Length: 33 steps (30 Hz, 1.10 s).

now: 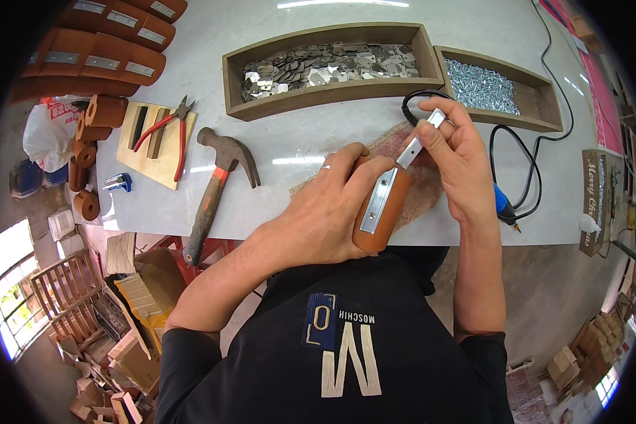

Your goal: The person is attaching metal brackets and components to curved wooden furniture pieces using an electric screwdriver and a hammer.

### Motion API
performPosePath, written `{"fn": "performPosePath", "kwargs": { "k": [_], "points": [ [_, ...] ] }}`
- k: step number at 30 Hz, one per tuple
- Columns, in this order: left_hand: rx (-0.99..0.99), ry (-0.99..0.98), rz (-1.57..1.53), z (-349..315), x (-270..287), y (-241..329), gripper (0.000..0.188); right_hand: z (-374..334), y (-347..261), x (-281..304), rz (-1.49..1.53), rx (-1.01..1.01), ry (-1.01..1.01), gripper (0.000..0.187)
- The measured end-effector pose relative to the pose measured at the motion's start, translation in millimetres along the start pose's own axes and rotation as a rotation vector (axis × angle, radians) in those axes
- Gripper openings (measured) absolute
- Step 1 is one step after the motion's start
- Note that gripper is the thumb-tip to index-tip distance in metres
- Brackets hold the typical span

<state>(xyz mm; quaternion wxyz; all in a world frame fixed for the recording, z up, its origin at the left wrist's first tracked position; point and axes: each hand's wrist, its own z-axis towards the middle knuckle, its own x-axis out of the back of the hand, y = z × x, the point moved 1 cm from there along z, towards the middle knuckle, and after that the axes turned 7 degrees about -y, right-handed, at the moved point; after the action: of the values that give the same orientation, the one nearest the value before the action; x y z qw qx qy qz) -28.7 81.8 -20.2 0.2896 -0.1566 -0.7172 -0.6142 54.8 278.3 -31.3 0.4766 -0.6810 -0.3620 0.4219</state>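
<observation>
My left hand [325, 205] wraps round a short orange-brown cylinder [396, 205], tilted near the table's front edge. Along the cylinder's upper face lies a silver metal plate [379, 201] with screw heads in it. Between thumb and fingers, my right hand [459, 162] grips a slim silver metal strip [420, 138]. The strip's lower end meets the plate's far end; I cannot tell whether the two are joined. Beneath both hands lies a worn reddish-brown pad [424, 205], partly hidden. A blue electric screwdriver [503, 205] with a black cable lies just right of my right wrist.
Behind my hands, one wooden tray [233, 85] holds flat metal pieces and another [544, 106] holds many small screws. On the left lie a claw hammer [219, 177], red-handled pliers [182, 134] on a board, and a small blue-and-silver tool [118, 182]. Brown pieces [99, 53] with metal plates fill the far left.
</observation>
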Motion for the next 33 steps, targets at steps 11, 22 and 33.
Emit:
{"fn": "performPosePath", "kwargs": {
  "k": [11, 22, 33],
  "points": [
    [-0.092, 0.093, -0.088, -5.4, -5.6, -9.5, 0.118, 8.3, -5.8, -17.1, 0.001, -0.122, 0.090, 0.033],
    [-0.117, 0.111, -0.066, -5.6, -8.2, -9.8, 0.126, 10.3, 4.4, -11.9, -0.044, -0.170, 0.074, 0.032],
    [-0.084, 0.073, -0.008, -6.5, -7.2, -10.8, 0.129, 13.7, 1.0, -12.6, -0.098, -0.216, 0.007, 0.033]
  ]
}}
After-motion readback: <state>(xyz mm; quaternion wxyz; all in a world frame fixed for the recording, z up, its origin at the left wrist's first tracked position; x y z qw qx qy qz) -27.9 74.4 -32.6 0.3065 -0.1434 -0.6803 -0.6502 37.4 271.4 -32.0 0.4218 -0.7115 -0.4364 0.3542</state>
